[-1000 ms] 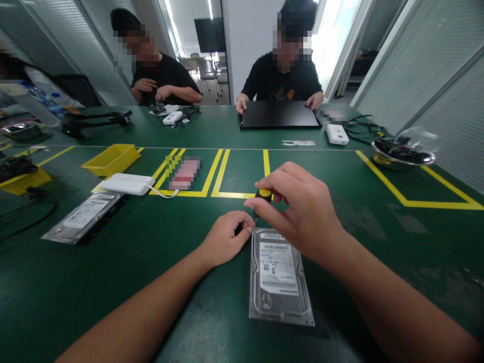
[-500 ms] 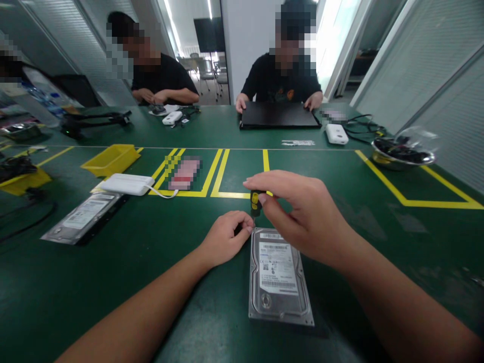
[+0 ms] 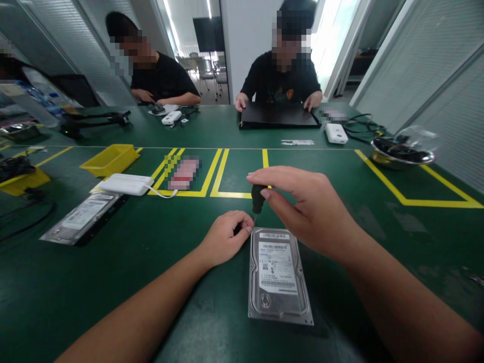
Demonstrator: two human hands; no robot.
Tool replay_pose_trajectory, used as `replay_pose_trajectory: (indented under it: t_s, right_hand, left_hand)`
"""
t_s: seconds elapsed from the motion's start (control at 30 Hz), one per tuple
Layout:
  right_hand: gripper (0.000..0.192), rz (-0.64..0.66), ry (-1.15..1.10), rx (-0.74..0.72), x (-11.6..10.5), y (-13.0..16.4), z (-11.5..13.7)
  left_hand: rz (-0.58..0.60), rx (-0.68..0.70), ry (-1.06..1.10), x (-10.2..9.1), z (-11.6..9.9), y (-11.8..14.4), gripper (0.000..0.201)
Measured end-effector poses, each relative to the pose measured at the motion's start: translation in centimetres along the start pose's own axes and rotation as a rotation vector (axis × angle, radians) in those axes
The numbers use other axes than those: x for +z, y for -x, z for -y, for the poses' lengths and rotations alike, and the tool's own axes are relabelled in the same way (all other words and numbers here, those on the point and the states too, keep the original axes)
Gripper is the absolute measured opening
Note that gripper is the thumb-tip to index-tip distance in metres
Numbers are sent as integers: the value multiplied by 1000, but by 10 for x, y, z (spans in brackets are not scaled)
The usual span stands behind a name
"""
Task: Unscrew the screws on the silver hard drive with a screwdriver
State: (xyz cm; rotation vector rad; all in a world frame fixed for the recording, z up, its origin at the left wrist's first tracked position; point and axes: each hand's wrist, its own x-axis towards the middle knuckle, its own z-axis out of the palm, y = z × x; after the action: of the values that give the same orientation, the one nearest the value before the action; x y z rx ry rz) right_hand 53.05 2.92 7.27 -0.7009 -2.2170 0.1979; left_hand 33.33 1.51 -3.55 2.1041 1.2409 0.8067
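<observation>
A silver hard drive (image 3: 278, 272) with a white label lies flat on the green table before me. My right hand (image 3: 298, 201) holds a dark-handled screwdriver (image 3: 258, 199) above the drive's far left corner, fingers over the handle's top and thumb at its side. The thin shaft points down at that corner. My left hand (image 3: 230, 234) is closed in a pinch, its fingertips beside the corner and the screwdriver's tip. Whether they grip the shaft, the drive's edge or something small is hidden.
Left lie another hard drive (image 3: 85, 217), a white power bank (image 3: 126, 184) cabled to a phone (image 3: 184, 173), and a yellow bin (image 3: 110, 160). A metal bowl (image 3: 401, 155) stands right. Across the table, one person (image 3: 282, 83) holds a black panel (image 3: 279, 115); another person (image 3: 164, 78) sits left.
The screwdriver has turned in my right hand: its yellow marking no longer shows. Its handle leans slightly more to the right and more shaft is visible. My left hand has stayed in place.
</observation>
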Motion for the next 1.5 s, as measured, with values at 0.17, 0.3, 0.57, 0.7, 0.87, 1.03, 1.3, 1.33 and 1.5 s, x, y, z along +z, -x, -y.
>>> replay_pose_trajectory:
  t_s: [0.17,0.3,0.57,0.7,0.87,1.03,1.3,1.33,1.5]
  right_hand:
    - [36,46,-42,-16,-1,-1,-1]
    - [31,29,-38,-18,0,-1,-1]
    - [19,-36,15,25,8,0,0]
    - [21,-138,56,68,22,2,-1]
    - [24,-216,119,70,31,3,-1]
    - [26,-206,138,79,29,4,0]
    - [22,-174,95,92,28,5,1]
    - [21,-176,86,95,28,5,2]
    - [18,-175,65,82,24,5,6]
  left_hand:
    - [0,0,-6,0,0,0,10]
    - [-11,7,-10,0,1,1,10]
    - [-39,27,-16,3,4,1,8]
    - [-26,12,-35,4,6,2,8]
    - [-15,9,-41,4,7,2,10]
    - [-16,0,-47,4,6,2,10]
    - [-6,-8,-19,3,5,2,12]
    - [-6,-8,-17,3,5,2,12]
    - [-10,-10,-10,3,5,1,10]
